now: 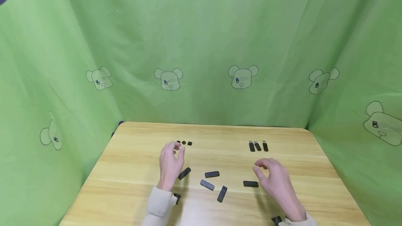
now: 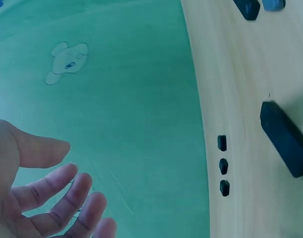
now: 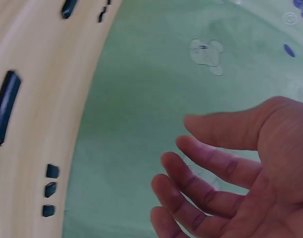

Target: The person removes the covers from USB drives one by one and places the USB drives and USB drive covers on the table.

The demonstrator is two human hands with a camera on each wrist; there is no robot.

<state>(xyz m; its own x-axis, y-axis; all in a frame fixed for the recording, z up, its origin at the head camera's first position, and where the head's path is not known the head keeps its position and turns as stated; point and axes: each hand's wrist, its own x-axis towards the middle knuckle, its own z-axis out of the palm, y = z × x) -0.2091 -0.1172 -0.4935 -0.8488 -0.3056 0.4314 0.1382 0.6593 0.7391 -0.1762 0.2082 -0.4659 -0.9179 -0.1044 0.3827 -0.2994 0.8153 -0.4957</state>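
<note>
Both hands hover over a wooden table [image 1: 132, 149] and hold nothing. My left hand [image 1: 176, 150] has loosely curled fingers just in front of three small black caps [image 1: 183, 143] set in a row. A black USB stick [image 1: 184, 173] lies right beside its palm. My right hand [image 1: 259, 169] is relaxed, and another black stick [image 1: 251, 183] lies just to its left. Three uncapped sticks [image 1: 258, 146] stand in a row beyond it. The left wrist view shows my empty left hand [image 2: 72, 166], the caps [image 2: 223, 166] and a stick [image 2: 285, 138]. The right wrist view shows my empty right hand [image 3: 183, 148].
Three more black sticks [image 1: 211, 174], [image 1: 207, 185], [image 1: 222, 194] lie scattered between my hands. A small black piece [image 1: 177, 198] sits by my left sleeve, and another black piece [image 1: 276, 220] by my right wrist. Green cloth [image 1: 201, 62] with bear prints closes in the back and both sides.
</note>
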